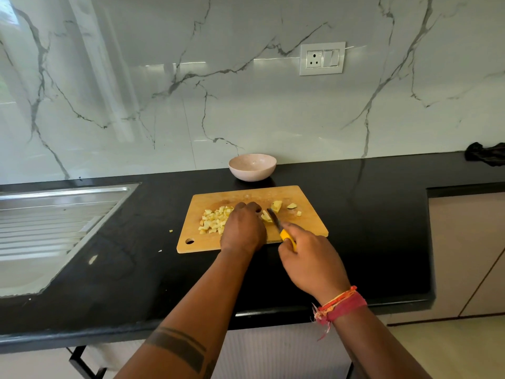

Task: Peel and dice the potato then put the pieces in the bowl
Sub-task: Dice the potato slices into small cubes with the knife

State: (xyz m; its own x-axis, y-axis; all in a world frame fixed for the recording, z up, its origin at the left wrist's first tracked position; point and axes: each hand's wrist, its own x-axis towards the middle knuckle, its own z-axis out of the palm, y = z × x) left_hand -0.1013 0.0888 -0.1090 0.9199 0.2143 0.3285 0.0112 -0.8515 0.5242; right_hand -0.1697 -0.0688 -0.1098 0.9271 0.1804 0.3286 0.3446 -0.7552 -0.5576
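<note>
- A pale yellow potato piece (266, 216) lay near the middle of the cutting board (246, 246), partly hidden by the left hand (243, 228).
- The left hand was arched over that piece with fingers curled down onto it, holding it steady; the fingertips (247, 206) pointed toward the far edge of the board.
- The right hand (311, 258) gripped the yellow handle of a knife (280, 228), fingers wrapped round it; the dark blade angled forward and left, its tip at the held piece.
- A heap of small, roughly cubic diced pieces (214, 220) sat on the board's left part, just beside the left hand.
- A larger uncut chunk (276, 205), a bit with dark skin (291, 205) and 1 small cube (299, 213) lay on the board's right part, apart from one another.
- The board was light wood, rectangular with rounded corners and 1 hole at its near-left corner.
- A round, matte, pale pink bowl (252, 166) stood just behind the board, against the wall.
- The countertop (131, 255) was glossy black stone; 1 stray potato bit (171, 231) lay on it left of the board.
- A ribbed steel sink drainboard (54, 214) sat at the left; the wall (246, 105) was polished white marble with grey veins.
- Red and orange threads (340, 305) circled the right wrist.
</note>
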